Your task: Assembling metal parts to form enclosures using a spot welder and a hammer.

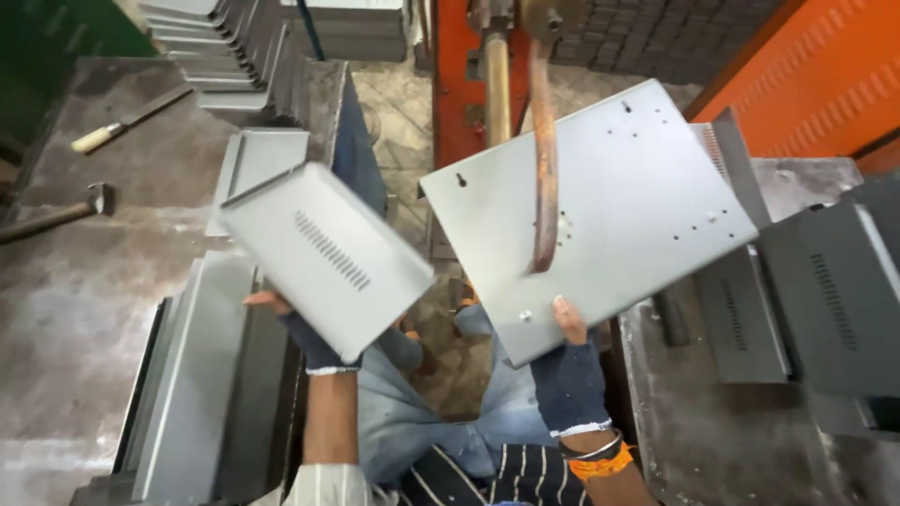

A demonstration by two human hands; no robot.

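Observation:
My left hand (pixel 305 333), in a dark fingerless glove, grips the near edge of a bent grey sheet-metal cover (pixel 323 253) with a row of vent slots, held tilted above the left bench. My right hand (pixel 567 361), gloved the same way, holds the lower edge of a larger flat grey panel (pixel 609 206) with small holes and a folded slotted side. That panel sits under the curved copper arm (pixel 544 159) of an orange machine (pixel 459 75), whose tip touches the panel near its middle.
Stacks of grey metal parts (pixel 234 56) stand at the back left, more lie flat on the left bench (pixel 202 375). A hammer (pixel 56 215) and a wooden-handled tool (pixel 127 122) rest on the worn left table. Dark slotted covers (pixel 825 290) lie on the right bench.

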